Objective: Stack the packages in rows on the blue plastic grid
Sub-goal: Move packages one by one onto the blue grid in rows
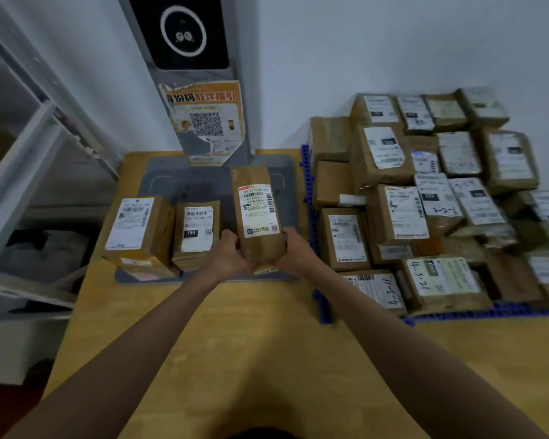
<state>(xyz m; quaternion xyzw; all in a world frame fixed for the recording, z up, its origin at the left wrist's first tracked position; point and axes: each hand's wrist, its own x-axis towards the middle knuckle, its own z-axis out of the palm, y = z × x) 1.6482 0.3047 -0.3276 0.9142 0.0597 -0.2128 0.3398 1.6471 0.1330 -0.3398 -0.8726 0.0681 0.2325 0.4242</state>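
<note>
A tall brown package (256, 213) with a white label stands over the grey scanner base (184, 182). My left hand (230, 253) grips its lower left side and my right hand (295, 248) grips its lower right side. Two more brown packages, a large one (137, 229) and a smaller one marked 15H (197, 232), lie to its left on the grey base. To the right, the blue plastic grid (488, 312) carries several labelled brown packages (425, 201) stacked in rows up to the wall.
A grey scanner column (187, 42) with a dark screen and an orange QR poster (206, 122) rises behind the base. White shelving (29, 153) stands at the left. The wooden tabletop (235, 327) spreads in front of me.
</note>
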